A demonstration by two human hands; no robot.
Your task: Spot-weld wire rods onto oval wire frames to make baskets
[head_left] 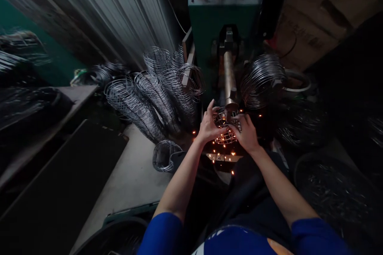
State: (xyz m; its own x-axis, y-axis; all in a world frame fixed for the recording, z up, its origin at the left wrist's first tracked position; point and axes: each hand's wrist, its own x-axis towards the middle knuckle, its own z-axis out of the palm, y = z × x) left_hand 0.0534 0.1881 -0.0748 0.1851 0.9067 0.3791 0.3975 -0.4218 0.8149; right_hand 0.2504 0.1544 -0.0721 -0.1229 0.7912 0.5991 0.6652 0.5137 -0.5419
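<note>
A round wire basket (225, 137) sits under the tip of a metal machine arm (229, 75), and orange sparks fall around and below it. My left hand (210, 124) grips the basket's left side, thumb reaching across toward the middle and a finger raised. On the right side, my right hand (245, 130) has its fingers bent around the basket's edge. Both hands are close to the tip of the machine arm, one on each side.
Stacked wire rings (149, 99) lean left of the machine; more coils (265, 79) hang at its right. A single wire cylinder (164, 156) lies near my left forearm. The green machine (221, 18) stands ahead, cardboard boxes (311, 28) behind right. A dark tub (332, 191) is at lower right.
</note>
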